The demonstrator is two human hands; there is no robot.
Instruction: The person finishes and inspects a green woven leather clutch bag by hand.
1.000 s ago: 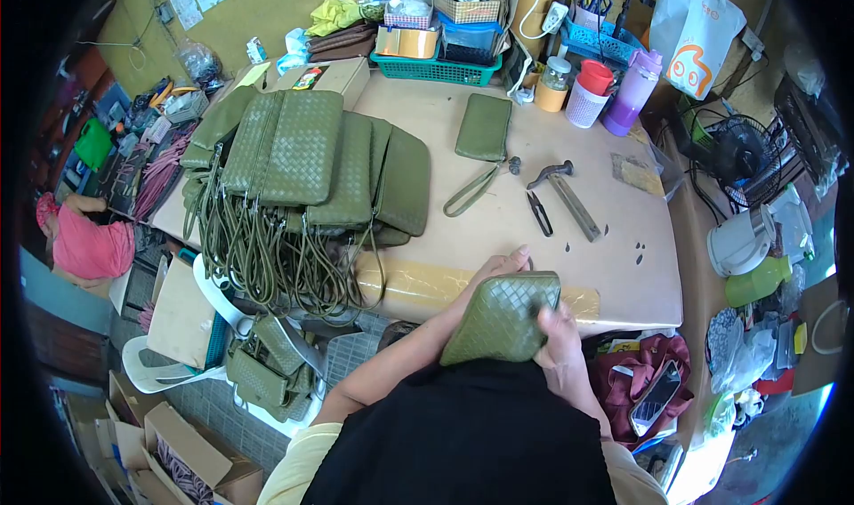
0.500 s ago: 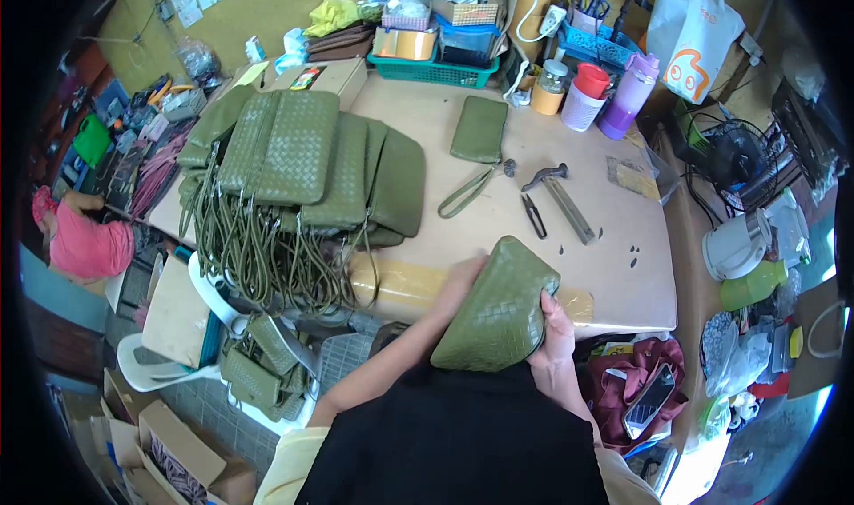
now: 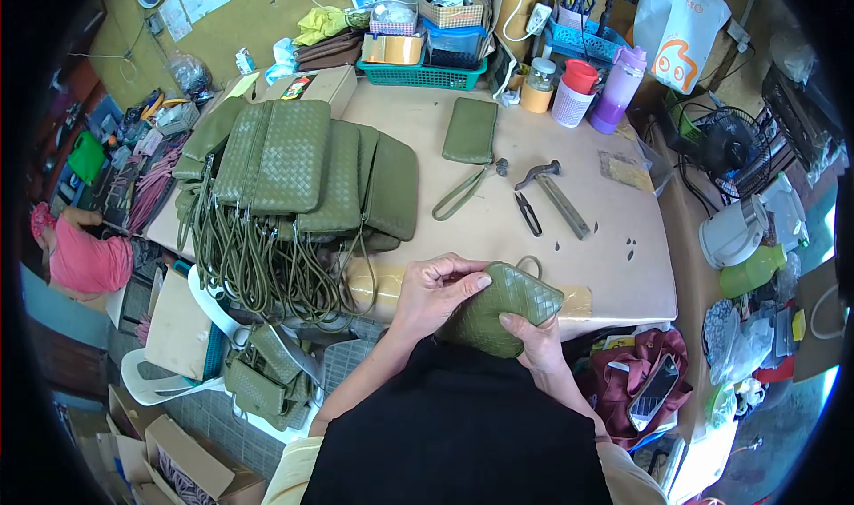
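Observation:
A green woven-pattern pouch (image 3: 498, 314) is held between both hands, close to my body at the table's front edge. My left hand (image 3: 436, 296) pinches its upper left corner, thumb on top. My right hand (image 3: 535, 338) grips the lower right side, thumb laid across the face. Behind the pouch a strap loop pokes up. To the left lies a pile of similar green pouches (image 3: 271, 158) with wrist straps (image 3: 258, 265) hanging over the edge. Farther back is a small green wallet (image 3: 470, 130) with a strap loop, near thread snips (image 3: 528, 213) and a hammer (image 3: 562, 204).
Baskets (image 3: 422, 76) of supplies, jars and a purple bottle (image 3: 620, 89) line the back of the table (image 3: 614, 278). A maroon bag with a phone (image 3: 654, 391) sits right, below the edge. More pouches lie on a white chair (image 3: 209, 309); a person in pink (image 3: 89, 252) is far left.
The pouch has turned and tipped lower between my hands. My left hand has come from behind it to pinch its corner, and my right thumb has moved onto its face.

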